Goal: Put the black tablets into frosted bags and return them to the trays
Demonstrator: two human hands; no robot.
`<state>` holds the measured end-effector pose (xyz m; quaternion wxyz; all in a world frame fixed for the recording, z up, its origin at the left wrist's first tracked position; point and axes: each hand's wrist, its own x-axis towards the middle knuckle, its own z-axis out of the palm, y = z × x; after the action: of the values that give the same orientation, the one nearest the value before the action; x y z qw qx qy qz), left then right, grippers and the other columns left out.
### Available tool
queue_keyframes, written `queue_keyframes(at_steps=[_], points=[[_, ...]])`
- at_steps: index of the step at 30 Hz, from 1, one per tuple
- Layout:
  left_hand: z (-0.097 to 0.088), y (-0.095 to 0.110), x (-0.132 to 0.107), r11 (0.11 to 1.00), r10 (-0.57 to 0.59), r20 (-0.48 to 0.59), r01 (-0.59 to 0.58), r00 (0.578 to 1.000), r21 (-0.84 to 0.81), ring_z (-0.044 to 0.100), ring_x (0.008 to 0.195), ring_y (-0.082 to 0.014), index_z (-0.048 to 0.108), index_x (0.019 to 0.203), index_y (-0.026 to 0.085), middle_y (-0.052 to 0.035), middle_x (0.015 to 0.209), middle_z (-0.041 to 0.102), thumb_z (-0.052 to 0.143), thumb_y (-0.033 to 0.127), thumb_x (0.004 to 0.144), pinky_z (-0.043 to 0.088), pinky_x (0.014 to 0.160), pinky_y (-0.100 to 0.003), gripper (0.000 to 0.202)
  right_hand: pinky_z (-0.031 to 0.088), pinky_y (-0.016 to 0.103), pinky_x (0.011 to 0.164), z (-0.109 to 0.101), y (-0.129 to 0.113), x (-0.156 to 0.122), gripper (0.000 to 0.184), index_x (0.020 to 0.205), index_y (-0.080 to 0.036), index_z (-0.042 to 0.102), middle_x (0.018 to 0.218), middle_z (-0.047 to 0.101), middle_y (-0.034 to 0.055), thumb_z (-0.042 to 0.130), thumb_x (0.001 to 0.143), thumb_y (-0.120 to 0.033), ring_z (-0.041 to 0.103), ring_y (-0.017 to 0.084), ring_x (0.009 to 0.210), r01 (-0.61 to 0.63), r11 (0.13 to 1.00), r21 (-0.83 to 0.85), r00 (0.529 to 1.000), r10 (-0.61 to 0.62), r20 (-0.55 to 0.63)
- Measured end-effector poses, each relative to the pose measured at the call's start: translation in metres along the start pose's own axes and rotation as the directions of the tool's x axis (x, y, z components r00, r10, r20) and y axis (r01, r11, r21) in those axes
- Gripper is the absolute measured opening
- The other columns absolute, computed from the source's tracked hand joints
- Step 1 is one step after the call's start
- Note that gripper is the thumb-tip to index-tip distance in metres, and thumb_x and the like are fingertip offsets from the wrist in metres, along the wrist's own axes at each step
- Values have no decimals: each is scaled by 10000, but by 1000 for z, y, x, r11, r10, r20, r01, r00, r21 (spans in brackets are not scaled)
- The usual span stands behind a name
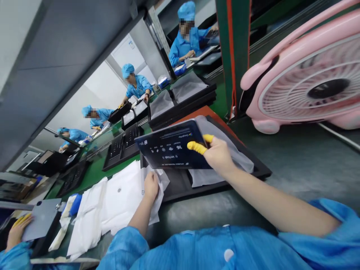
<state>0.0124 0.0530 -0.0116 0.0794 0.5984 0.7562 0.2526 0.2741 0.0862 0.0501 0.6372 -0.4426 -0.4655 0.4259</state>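
Note:
My right hand (218, 153), with yellow finger cots on two fingers, grips a dark tablet (170, 147) by its right edge and holds it tilted above a black tray (253, 161). The tablet's printed face points toward me. My left hand (151, 186) rests closed on the top sheet of a pile of white pouches (120, 198), pinching its edge. A translucent grey bag (225, 150) lies in the tray under the tablet.
A pink fan (309, 82) stands at the right. Stacked black trays (182, 103) with grey bags sit behind. A green conveyor (95, 170) carries black trays. Several workers in blue sit along it. At the lower left, another person's hand (17, 230) holds a grey tablet (42, 219).

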Motion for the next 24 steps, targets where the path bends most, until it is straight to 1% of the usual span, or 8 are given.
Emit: queue_keyframes(at_steps=[6,10,12,14,18,20,22,24], points=[[-33,-2,6,877,-184,-200,69,962,-476,409,537,-121,330,571,218,27,529,378,327,306,807,379,536,-255,252,445,291,611,14,15,-25,403,678,-188,634,611,623,7,650,581,-579,560,176,607,33,986,-165,980,1,197],[-80,18,16,911,-133,-426,-58,895,-407,431,627,-128,392,581,206,13,593,430,341,336,777,381,598,-243,241,435,274,584,20,8,-39,344,622,-215,640,599,618,13,620,638,-558,550,157,563,241,957,-162,924,-176,339],[-97,36,13,936,-30,-464,-137,885,-323,395,603,-122,355,556,210,21,575,387,351,362,777,359,590,-238,268,438,274,577,25,7,-43,332,608,-219,641,594,618,15,626,635,-549,551,157,556,259,956,-136,912,-195,361],[-102,54,4,949,148,-409,-246,900,-197,362,569,-120,308,535,212,24,553,342,350,379,787,337,578,-244,305,454,285,593,30,11,-43,344,633,-217,647,607,630,14,641,605,-560,566,170,580,162,981,-104,939,-121,322],[-86,73,-25,912,400,-121,-407,909,-44,358,544,-118,242,529,207,12,549,334,312,384,831,319,567,-256,357,475,320,623,33,24,-30,449,696,-185,646,654,652,23,694,490,-581,584,199,635,-91,996,0,983,90,162],[-76,72,-35,876,479,44,-474,877,-85,375,542,-116,264,536,203,8,550,352,291,367,853,321,562,-255,358,474,325,616,32,27,-22,483,704,-166,635,657,649,26,697,475,-586,579,197,632,-146,987,60,986,141,84],[-71,74,-35,826,564,170,-546,808,-141,390,547,-114,306,545,198,7,554,372,292,347,863,325,569,-254,351,476,327,624,33,26,-18,494,748,-159,633,679,654,29,690,498,-581,580,195,640,-161,980,113,987,158,34],[-71,84,-24,786,617,169,-587,769,-195,393,554,-113,324,551,197,7,560,382,303,343,862,331,578,-252,344,482,331,645,40,22,-20,475,792,-163,634,717,667,35,692,522,-549,591,202,669,-135,982,130,991,132,33]])
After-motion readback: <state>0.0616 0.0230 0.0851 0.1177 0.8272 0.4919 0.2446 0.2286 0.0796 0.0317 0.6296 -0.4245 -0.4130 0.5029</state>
